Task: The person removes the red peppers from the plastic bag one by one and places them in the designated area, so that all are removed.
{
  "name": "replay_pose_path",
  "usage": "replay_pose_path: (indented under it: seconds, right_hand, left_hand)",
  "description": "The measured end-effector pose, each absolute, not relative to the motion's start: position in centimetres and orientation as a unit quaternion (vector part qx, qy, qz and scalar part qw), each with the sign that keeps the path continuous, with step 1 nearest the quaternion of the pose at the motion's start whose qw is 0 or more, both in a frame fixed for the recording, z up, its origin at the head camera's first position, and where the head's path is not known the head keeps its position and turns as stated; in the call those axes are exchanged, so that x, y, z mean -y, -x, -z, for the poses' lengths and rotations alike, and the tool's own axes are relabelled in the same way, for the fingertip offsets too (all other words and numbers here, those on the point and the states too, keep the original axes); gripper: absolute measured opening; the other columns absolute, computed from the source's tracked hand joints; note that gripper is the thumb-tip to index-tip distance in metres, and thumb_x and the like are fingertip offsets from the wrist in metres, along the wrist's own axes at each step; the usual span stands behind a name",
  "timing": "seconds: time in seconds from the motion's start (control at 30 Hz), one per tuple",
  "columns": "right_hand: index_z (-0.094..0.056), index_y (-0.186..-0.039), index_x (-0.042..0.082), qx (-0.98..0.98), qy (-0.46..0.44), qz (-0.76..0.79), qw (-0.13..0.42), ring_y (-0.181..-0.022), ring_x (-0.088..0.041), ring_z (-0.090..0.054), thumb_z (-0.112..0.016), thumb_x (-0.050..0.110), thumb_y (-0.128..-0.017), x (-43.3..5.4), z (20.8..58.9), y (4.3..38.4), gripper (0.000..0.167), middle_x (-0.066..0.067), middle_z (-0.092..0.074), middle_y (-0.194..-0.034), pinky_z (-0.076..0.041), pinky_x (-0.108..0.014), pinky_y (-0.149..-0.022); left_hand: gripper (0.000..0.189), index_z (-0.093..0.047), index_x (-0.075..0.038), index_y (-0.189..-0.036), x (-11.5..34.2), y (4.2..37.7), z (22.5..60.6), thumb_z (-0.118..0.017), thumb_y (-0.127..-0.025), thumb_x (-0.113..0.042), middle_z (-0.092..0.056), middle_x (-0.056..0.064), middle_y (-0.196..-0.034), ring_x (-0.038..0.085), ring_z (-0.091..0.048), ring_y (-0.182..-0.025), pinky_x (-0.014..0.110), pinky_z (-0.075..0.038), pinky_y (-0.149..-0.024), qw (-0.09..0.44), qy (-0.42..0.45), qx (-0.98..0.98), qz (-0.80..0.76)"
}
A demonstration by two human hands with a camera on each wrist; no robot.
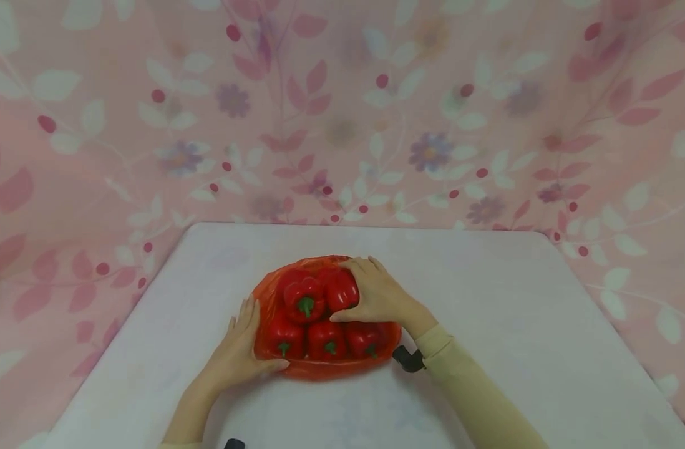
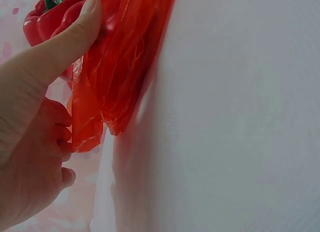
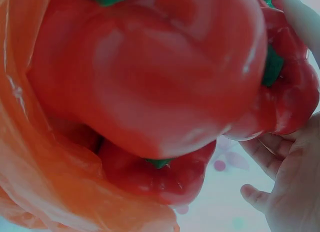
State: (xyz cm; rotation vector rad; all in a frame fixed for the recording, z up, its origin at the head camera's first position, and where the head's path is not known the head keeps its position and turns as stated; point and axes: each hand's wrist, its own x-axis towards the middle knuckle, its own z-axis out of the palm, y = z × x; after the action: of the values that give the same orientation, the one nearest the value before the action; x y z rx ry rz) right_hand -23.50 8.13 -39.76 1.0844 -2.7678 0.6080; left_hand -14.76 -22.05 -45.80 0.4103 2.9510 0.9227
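Observation:
Several red bell peppers (image 1: 327, 340) with green stems lie piled in an orange-red plastic bag (image 1: 314, 373) on the white table. At the upper right of the pile, my right hand (image 1: 382, 293) grips one bell pepper (image 1: 342, 292), fingers over its far side and thumb at its near side. In the right wrist view this pepper (image 3: 295, 105) sits between thumb and fingers, behind a larger-looking pepper (image 3: 170, 67). My left hand (image 1: 236, 349) holds the bag's left side, its thumb along the front rim. In the left wrist view the thumb lies over the bag (image 2: 120, 72), fingers at its edge.
The white table (image 1: 488, 299) extends around the bag on all sides. Behind it hangs a pink cloth (image 1: 342, 112) printed with leaves and flowers. A dark device (image 1: 410, 360) sits under the right wrist.

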Motion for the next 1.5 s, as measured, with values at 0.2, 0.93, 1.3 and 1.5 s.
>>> replay_pose_path:
  seconds: [0.2, 0.93, 1.3, 1.5]
  right_hand:
    - [-0.046, -0.132, 0.009, 0.909, -0.356, -0.208, 0.064, -0.117, -0.02, -0.048, -0.07, 0.071, -0.069, -8.7, 39.7, 23.9, 0.092, -0.003, -0.055, -0.122, -0.027, -0.045, -0.111]
    - [-0.051, -0.12, 0.01, 0.876, -0.332, -0.259, 0.233, -0.105, -0.018, -0.051, -0.083, 0.059, -0.058, -10.7, 38.9, 22.8, 0.085, -0.001, -0.054, -0.114, -0.054, -0.039, -0.083]
    - [-0.053, -0.118, 0.003, 0.853, -0.324, -0.25, 0.324, -0.108, -0.027, -0.052, -0.086, 0.054, -0.052, -13.3, 36.7, 22.0, 0.09, -0.009, -0.056, -0.114, -0.052, -0.047, -0.085]
    - [-0.054, -0.117, 0.002, 0.849, -0.32, -0.243, 0.343, -0.108, -0.029, -0.051, -0.088, 0.052, -0.05, -14.6, 36.3, 21.9, 0.091, -0.01, -0.057, -0.113, -0.051, -0.049, -0.085]
  left_hand:
    - [0.132, -0.009, 0.007, -0.151, 21.6, 15.2, 45.5, -0.077, -0.064, -0.066, -0.001, 0.022, -0.159, 0.038, 0.002, -0.145, 0.059, -0.005, -0.114, 0.009, -0.14, -0.945, -0.296]
    - [0.132, -0.01, 0.007, -0.151, 21.3, 15.0, 46.0, -0.079, -0.063, -0.063, -0.001, 0.024, -0.158, 0.039, 0.002, -0.145, 0.061, -0.004, -0.113, 0.022, -0.136, -0.943, -0.303]
    - [0.131, -0.01, 0.009, -0.15, 21.7, 14.7, 45.6, -0.08, -0.064, -0.061, -0.001, 0.025, -0.158, 0.04, 0.002, -0.145, 0.063, -0.004, -0.112, 0.017, -0.133, -0.945, -0.3]
    - [0.129, -0.012, 0.01, -0.149, 21.7, 14.5, 45.6, -0.081, -0.065, -0.058, -0.002, 0.026, -0.158, 0.041, 0.001, -0.144, 0.063, -0.006, -0.111, 0.014, -0.13, -0.947, -0.293]
